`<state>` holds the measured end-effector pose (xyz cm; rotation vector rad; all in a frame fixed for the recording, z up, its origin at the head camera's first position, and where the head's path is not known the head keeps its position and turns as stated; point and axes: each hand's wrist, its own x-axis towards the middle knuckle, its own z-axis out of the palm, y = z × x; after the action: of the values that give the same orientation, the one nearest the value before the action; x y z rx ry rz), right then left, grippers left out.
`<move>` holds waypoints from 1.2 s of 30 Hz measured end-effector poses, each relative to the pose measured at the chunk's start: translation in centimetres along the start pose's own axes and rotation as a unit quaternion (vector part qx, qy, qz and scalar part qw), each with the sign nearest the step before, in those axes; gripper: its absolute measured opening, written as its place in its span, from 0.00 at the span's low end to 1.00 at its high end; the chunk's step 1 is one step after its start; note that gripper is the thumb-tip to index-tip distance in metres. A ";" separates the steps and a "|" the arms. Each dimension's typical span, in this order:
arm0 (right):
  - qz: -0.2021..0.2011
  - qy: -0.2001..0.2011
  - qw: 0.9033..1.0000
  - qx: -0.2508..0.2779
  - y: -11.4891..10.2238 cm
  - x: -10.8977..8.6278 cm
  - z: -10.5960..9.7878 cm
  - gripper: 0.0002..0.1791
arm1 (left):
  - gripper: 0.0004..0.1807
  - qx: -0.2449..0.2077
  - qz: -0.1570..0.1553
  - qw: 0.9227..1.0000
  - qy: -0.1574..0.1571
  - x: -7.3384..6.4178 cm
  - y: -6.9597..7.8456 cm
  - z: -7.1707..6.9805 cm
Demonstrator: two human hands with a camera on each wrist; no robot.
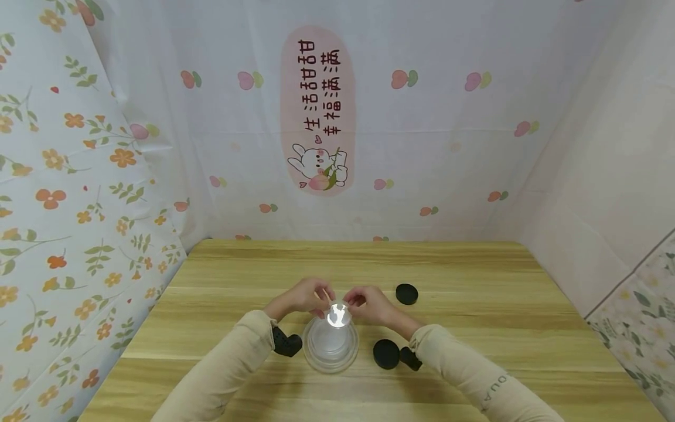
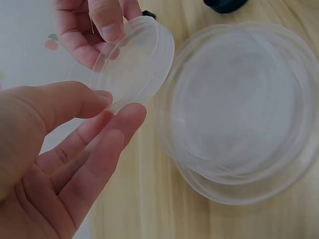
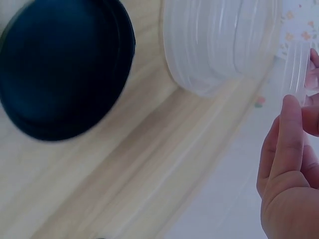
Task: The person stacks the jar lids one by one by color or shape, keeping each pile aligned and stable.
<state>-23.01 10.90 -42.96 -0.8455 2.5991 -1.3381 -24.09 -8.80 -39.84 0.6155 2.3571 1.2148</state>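
Observation:
A small clear round plastic lid [image 1: 338, 315] is raised above the table between the two hands, tilted and catching the light. My left hand [image 1: 311, 295] pinches one edge of it between thumb and fingertips, as the left wrist view shows. On the opposite edge, the right hand [image 1: 371, 305] grips the lid with thumb and fingers. Directly below, larger clear round lids [image 2: 234, 109] lie stacked on the wooden table, the smaller ones on top of the wider ones.
One black round lid [image 1: 387, 354] lies right of the stack, close to the right wrist. Another black lid [image 1: 406, 293] is farther back on the right. Patterned cloth [image 1: 237, 146] hangs behind the wooden table [image 1: 253, 261] and along its sides.

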 end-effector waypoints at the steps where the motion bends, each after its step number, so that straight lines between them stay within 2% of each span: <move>1: -0.001 -0.003 1.000 0.000 0.0 0.0 0.2 0.06 | 0.07 -0.001 0.000 1.000 -0.001 -0.2 -0.2 0.0; 10: -0.001 -0.029 0.999 0.034 -0.1 -0.2 1.4 0.09 | 0.08 -0.003 0.020 1.000 0.008 -1.7 -1.8 0.3; 18: -0.001 -0.045 0.998 0.039 -0.1 -0.1 1.9 0.07 | 0.08 -0.031 0.002 0.998 0.045 -2.3 -2.9 1.0; 27: 0.009 -0.037 0.999 0.033 -0.1 0.0 2.3 0.07 | 0.06 0.001 0.008 0.997 0.081 -2.7 -2.9 1.5; 36: 0.020 -0.034 0.999 0.031 0.1 -0.1 2.5 0.07 | 0.06 0.015 0.012 0.996 0.083 -2.7 -3.3 1.8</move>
<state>-22.14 9.19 -44.58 -0.8093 2.4969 -1.3475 -21.54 -10.86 -43.08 0.5749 2.5156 1.2891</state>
